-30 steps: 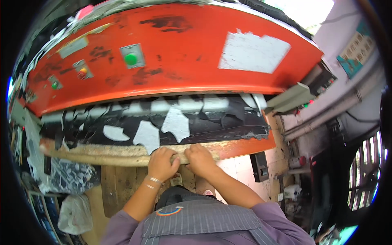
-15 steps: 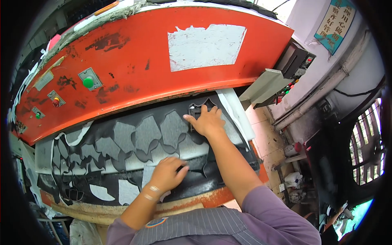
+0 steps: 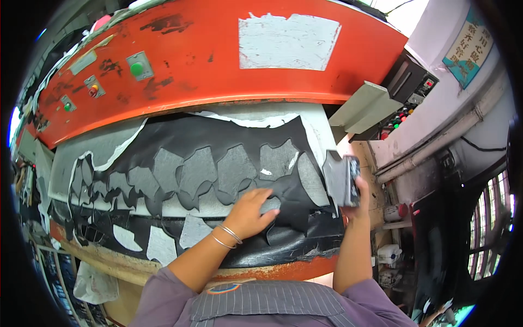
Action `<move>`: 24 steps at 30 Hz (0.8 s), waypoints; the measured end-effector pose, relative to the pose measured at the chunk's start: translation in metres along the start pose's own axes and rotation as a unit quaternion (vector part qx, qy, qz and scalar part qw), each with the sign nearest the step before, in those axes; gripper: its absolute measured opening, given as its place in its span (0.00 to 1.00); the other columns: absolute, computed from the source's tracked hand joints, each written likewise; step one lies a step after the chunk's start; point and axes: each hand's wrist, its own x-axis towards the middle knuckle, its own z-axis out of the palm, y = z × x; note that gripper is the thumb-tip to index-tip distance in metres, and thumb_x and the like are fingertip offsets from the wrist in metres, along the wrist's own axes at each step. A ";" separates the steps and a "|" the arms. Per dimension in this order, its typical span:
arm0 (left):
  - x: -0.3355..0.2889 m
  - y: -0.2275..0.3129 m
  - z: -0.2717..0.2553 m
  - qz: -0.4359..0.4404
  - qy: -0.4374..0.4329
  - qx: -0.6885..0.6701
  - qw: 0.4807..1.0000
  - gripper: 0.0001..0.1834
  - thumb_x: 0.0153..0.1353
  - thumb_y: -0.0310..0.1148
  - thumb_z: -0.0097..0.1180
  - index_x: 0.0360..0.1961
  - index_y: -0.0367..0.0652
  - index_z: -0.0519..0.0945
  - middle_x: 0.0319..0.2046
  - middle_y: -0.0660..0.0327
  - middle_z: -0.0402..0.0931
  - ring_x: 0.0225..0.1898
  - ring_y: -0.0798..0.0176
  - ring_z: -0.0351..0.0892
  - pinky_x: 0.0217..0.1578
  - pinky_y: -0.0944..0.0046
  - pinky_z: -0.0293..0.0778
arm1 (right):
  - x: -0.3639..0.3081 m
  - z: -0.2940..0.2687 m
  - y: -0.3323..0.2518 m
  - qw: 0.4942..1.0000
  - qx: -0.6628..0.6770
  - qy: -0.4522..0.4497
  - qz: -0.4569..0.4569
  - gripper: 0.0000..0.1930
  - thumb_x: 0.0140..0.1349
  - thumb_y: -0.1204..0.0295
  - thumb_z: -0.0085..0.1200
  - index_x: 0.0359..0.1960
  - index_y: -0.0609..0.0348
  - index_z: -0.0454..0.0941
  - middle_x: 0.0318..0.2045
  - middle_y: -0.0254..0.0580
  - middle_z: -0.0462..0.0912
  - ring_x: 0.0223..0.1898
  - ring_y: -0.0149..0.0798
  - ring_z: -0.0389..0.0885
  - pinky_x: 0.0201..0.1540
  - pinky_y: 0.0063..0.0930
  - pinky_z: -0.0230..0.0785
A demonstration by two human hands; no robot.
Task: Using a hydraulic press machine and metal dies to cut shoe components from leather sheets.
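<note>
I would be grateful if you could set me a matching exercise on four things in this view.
Column one:
1. Right hand
2. Bracelets
3. Black sheet
4. Machine panel

Column two:
A. Orange-red, with scuff marks
B. Around the wrist of the left hand
C. Pierced by a row of cut-out shapes
D. Gripping a grey-black block

Right pairs: 1-D, 2-B, 3-C, 4-A
</note>
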 end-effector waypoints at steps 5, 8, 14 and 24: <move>-0.036 0.045 0.030 -0.198 -0.034 -0.612 0.765 0.48 0.61 0.48 0.57 0.70 0.43 0.41 0.63 0.49 0.57 0.61 0.57 0.63 0.57 0.51 0.64 | -0.084 0.043 0.039 0.983 -0.141 -0.112 0.018 0.38 0.49 0.51 0.58 0.57 0.65 0.66 0.49 0.43 0.75 0.50 0.36 0.74 0.53 0.30 0.66; -0.077 0.071 0.020 -0.238 -0.035 -0.709 0.663 0.44 0.63 0.45 0.56 0.71 0.49 0.41 0.61 0.60 0.62 0.60 0.60 0.63 0.55 0.48 0.66 | -0.122 0.056 0.064 0.946 -0.261 -0.190 0.006 0.41 0.47 0.48 0.60 0.57 0.66 0.66 0.47 0.40 0.73 0.49 0.32 0.71 0.53 0.27 0.62; -0.166 0.075 0.016 -0.229 0.033 -0.707 0.668 0.44 0.60 0.40 0.61 0.69 0.50 0.46 0.63 0.54 0.59 0.60 0.57 0.65 0.53 0.52 0.71 | -0.160 0.066 0.083 0.871 -0.298 -0.388 0.030 0.47 0.48 0.46 0.58 0.63 0.69 0.59 0.59 0.52 0.66 0.57 0.43 0.67 0.61 0.36 0.57; -0.274 0.095 -0.013 -0.175 0.128 -0.728 0.651 0.43 0.63 0.39 0.57 0.71 0.53 0.43 0.55 0.60 0.67 0.52 0.65 0.72 0.51 0.59 0.73 | -0.190 0.120 0.131 0.661 -0.429 -0.576 -0.216 0.44 0.43 0.53 0.63 0.61 0.64 0.63 0.61 0.63 0.63 0.57 0.57 0.65 0.61 0.44 0.55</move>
